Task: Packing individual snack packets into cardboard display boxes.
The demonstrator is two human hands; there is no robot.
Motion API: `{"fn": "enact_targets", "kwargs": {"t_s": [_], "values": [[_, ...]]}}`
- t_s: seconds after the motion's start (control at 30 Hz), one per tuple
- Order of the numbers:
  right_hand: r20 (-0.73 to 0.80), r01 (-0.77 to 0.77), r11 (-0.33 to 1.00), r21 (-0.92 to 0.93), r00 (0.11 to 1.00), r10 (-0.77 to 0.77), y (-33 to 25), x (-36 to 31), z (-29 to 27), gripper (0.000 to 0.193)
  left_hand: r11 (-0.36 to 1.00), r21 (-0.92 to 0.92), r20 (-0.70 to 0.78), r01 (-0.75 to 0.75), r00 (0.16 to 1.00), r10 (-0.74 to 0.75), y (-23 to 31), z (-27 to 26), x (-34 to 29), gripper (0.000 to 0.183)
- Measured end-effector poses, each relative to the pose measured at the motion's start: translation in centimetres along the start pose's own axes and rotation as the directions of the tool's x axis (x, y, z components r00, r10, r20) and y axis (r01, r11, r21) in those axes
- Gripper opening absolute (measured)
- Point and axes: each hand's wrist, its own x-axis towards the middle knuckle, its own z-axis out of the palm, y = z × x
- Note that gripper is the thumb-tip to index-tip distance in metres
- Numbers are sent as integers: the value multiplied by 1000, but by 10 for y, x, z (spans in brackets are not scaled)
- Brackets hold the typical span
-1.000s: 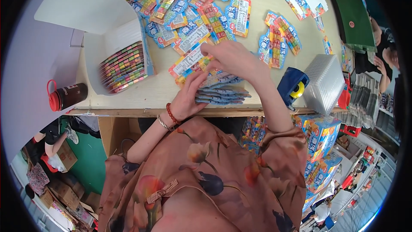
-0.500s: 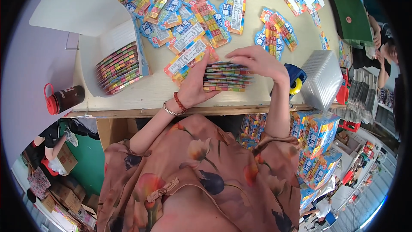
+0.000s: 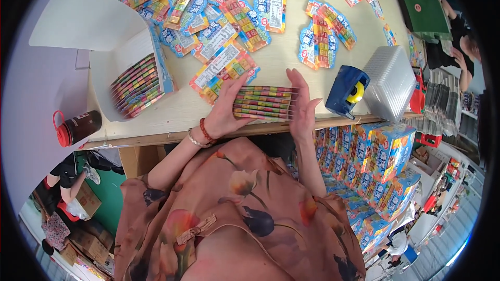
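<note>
A stack of flat candy blister packs (image 3: 263, 103) stands on edge in front of me, just above the table's near edge. My left hand (image 3: 225, 108) is closed around the stack's left end, thumb on the far side and fingers on the near side. At its right end, my right hand (image 3: 303, 106) is held upright with fingers stretched, its palm against or very close to the pack ends. Behind the left hand lie loose candy packs (image 3: 245, 23), face up and face down, in a spread heap. An open white display box (image 3: 165, 75) to the left holds a row of similar packs.
A blue tape dispenser (image 3: 341, 91) and nested clear plastic trays (image 3: 388, 80) stand to the right. A few packs (image 3: 325, 36) lie behind them. At the left edge is a dark bottle (image 3: 83, 127) with a red lid. Filled boxes (image 3: 388, 151) are piled below the table's right side.
My right hand has come down from above the stack to its right end, with the palm turned toward it. The packs now sit more evenly. My view has shifted slightly.
</note>
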Motion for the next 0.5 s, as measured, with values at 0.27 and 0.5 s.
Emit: {"fn": "enact_targets", "kwargs": {"t_s": [0.27,0.5], "values": [[72,-36,997,-63,997,41,28,-7,57,59,981,99,-49,168,985,-164,7,-52,-54,95],[-162,1,999,-37,987,-7,28,41,78,35,991,89,-112,100,990,-89,-23,-61,-28,89]]}}
